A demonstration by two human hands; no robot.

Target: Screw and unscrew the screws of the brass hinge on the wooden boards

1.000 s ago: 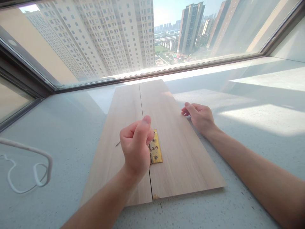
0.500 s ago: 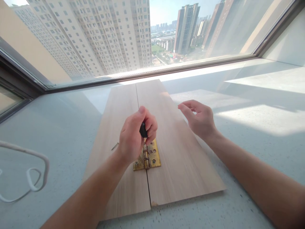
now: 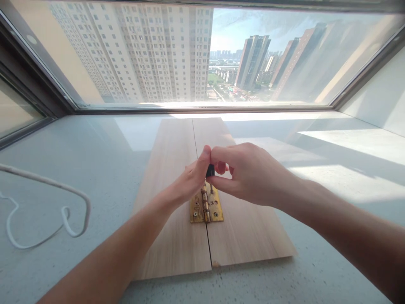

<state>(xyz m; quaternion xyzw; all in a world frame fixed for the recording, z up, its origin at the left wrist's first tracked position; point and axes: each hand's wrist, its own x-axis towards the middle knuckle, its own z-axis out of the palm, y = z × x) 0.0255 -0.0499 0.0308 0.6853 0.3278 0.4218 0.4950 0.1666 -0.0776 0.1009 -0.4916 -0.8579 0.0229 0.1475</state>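
Note:
Over the upper end of a worn brass hinge (image 3: 206, 209), both hands meet around a short black screwdriver handle (image 3: 209, 171). My left hand (image 3: 193, 179) is closed round it from the left, thumb up. From the right, my right hand (image 3: 243, 173) curls its thumb and fingers against the same handle. Most of the screwdriver is hidden by the fingers. The hinge lies across the seam of two pale wooden boards (image 3: 247, 232), its knuckle along the gap. Cross-head screws sit in its lower holes; a thin upright piece shows near an upper right hole.
A white cable (image 3: 85, 207) loops over the speckled pale sill (image 3: 107, 177) on the left. Beyond the boards stands a dark window frame (image 3: 202, 111) with tall buildings outside. Sunlight patches fall on the sill at right. One board has a chipped corner at its near edge.
My right hand has come in from the right side to the black handle and closed on it. My left hand still grips the handle above the hinge. The view has tilted up slightly.

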